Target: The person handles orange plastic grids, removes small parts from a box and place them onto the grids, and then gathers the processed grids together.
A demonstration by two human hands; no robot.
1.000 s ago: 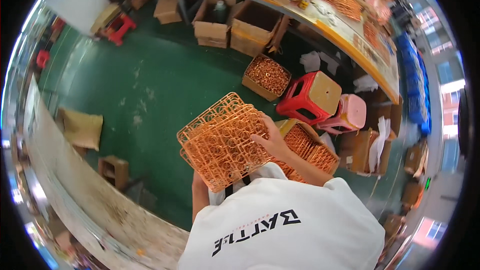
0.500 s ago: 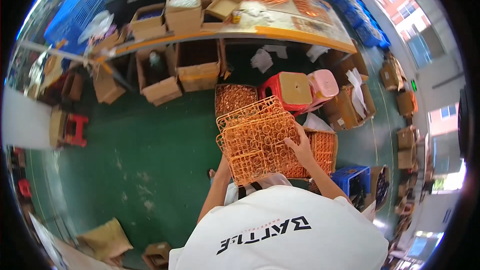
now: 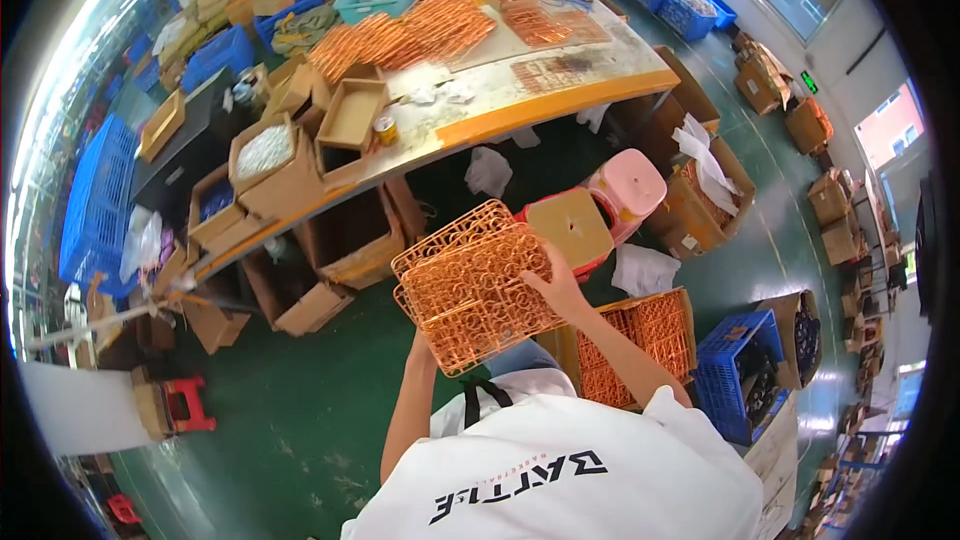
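A stack of thin copper-orange lattice frames [image 3: 475,285] with ring shapes in them is held up in front of my body. My right hand [image 3: 558,285] grips its right edge, thumb lying over the top and the other fingers mostly out of sight. From the lower left, my left hand [image 3: 422,348] supports the stack, its fingers hidden underneath. The frames lie unevenly, one sticking out beyond the others at the far left. To the right of my legs, a carton [image 3: 690,325] holds more orange lattice frames [image 3: 655,335], partly behind my right forearm.
Ahead is a workbench [image 3: 470,125] with an orange edge, bearing piles of orange frames [image 3: 405,35] and a can [image 3: 386,130]. A red stool [image 3: 570,225] and a pink stool [image 3: 628,185] stand before it. Blue crate [image 3: 735,370] at right; open cartons [image 3: 365,250] under the bench.
My view has turned toward the right, and the bench now slants across it. I still hold the stack in both hands. The carton of frames at my right shows more fully.
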